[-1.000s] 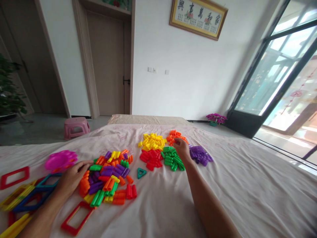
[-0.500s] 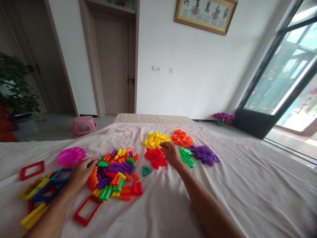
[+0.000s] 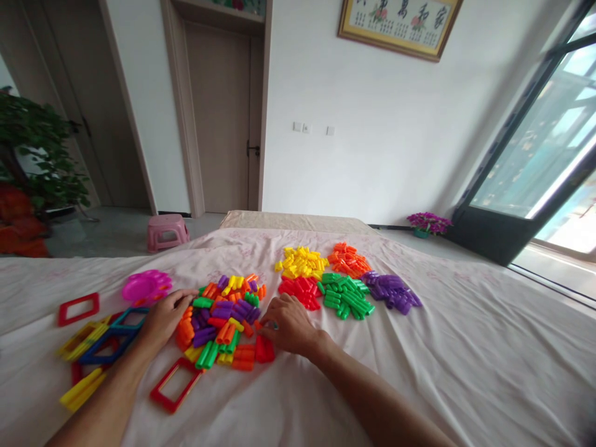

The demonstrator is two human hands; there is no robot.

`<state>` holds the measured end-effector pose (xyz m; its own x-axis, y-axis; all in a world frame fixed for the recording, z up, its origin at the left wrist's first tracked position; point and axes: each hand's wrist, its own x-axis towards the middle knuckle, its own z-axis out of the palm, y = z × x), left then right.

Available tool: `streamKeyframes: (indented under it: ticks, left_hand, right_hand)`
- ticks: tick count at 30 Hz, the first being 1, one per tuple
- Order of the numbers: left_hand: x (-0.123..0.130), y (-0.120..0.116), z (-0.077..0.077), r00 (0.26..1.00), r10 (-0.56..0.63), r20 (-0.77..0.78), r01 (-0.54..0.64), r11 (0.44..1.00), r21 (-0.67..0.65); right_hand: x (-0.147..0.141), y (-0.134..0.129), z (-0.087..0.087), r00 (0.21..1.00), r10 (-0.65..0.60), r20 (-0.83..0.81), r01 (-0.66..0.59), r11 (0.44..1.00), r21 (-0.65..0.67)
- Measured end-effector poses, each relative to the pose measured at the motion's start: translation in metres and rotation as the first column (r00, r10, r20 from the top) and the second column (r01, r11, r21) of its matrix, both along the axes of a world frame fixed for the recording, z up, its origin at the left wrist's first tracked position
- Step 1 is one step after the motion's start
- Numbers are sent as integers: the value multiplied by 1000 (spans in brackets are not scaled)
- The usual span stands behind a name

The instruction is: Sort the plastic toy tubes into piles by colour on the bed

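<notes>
A mixed pile of short plastic tubes (image 3: 223, 310) in red, orange, yellow, green and purple lies between my hands. My left hand (image 3: 168, 315) rests at the pile's left edge, its fingers apart beside a green tube (image 3: 202, 303), with nothing visible in them. At the right edge, my right hand (image 3: 289, 326) has thumb and fingertips closed around an orange tube (image 3: 257, 325). Beneath that hand, a teal triangle frame is mostly hidden. Beyond it are single-colour heaps: red (image 3: 300, 292), yellow (image 3: 302, 263), orange (image 3: 349, 261), green (image 3: 347, 295) and purple (image 3: 393, 292).
A magenta flower-shaped dish (image 3: 145, 287) sits behind my left hand. Red (image 3: 78, 308), blue (image 3: 105, 347) and yellow frames lie around my left forearm, another red frame (image 3: 176, 385) in front of the pile. A wrinkled pale cloth (image 3: 442, 372) covers the surface.
My right hand has come from above the red and yellow heaps down and left to the mixed pile's right edge. My left hand stays beside the pile. The view has turned slightly left.
</notes>
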<state>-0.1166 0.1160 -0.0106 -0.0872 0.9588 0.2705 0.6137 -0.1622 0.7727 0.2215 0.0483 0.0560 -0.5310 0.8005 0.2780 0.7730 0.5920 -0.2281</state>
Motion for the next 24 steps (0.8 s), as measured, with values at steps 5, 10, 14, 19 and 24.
streamKeyframes:
  ticks: [5,10,14,19,24]
  left_hand:
    - [0,-1,1,1000,2,-24,-2,1000,13]
    - [-4,0,-1,999,2,-42,-1,1000,1]
    - [-6,2,-4,1000,2,-19,-3,999,-32]
    - [-5,2,-2,1000,-4,-29,3,999,-53]
    - [-5,2,-2,1000,1,3,-1,998,-62]
  right_hand:
    - [-3,-4,1,997,78,-4,-78,997,-18]
    - [9,7,3,973,-43,-228,28,997,-67]
    - [42,36,8,885,-195,-422,210,978,-13]
    - [104,68,10,727,-428,-537,490,871,-32]
    - [165,88,3,483,-558,-674,655,742,-144]
